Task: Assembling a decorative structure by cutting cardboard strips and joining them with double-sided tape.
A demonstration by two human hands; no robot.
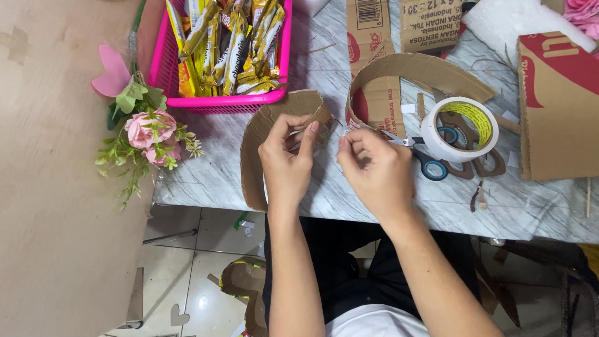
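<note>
From the head camera, the left hand (286,163) pinches the end of a curved cardboard strip (259,134) lying on the marble tabletop (212,181). The right hand (374,171) has its fingers (349,140) closed on something small, probably tape, just beside that end. A tape roll (458,130) rests on scissors (430,163) nearby. Seemingly a joining step; pressing the piece down calls for steady alignment.

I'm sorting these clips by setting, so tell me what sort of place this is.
Probably a home or small-shop craft table. On the marble-patterned tabletop lie cut cardboard strips, a roll of tape over scissors, artificial pink flowers and a pink basket of wrapped snacks.
</note>
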